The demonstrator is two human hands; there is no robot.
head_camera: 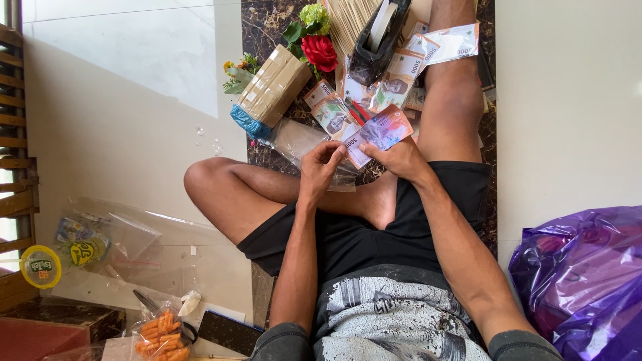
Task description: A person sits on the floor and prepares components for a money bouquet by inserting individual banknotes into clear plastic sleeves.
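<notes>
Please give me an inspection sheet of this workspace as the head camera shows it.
Surface: pale tiled floor with a dark marbled strip; the person sits on it.
Job's things: one banknote held between both hands; more banknotes spread beyond it.
Clutter: black tape dispenser, bundle of tan sticks, red rose, clear plastic bags, bag of orange snacks, scissors.
Grippers: left hand and right hand both pinch the banknote's near edge.
Cables: nothing seen.
Surroundings: purple plastic bag at right, wooden slats at left.
</notes>
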